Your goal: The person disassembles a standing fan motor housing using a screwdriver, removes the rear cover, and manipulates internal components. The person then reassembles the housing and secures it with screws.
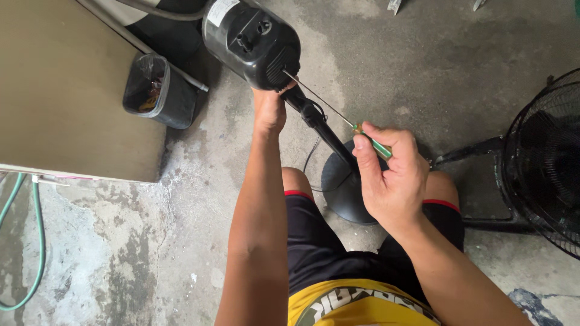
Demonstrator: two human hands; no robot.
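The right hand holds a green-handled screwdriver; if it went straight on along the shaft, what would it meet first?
Most likely the black plastic fan motor housing: the right hand aims the green-handled screwdriver there, its tip already at the housing's lower edge.

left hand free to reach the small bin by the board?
Probably not as is. The left hand is pressed under the black motor housing, steadying it; the bin sits close to its left, floor between unobstructed.

— What sort of place is this looking like?
— A rough repair workshop: stained concrete floor (pixel 151 253) is showing, a second fan's wire guard (pixel 544 163) is waiting nearby, and a green hose (pixel 37 241) is trailing beside a small bin (pixel 158 90).
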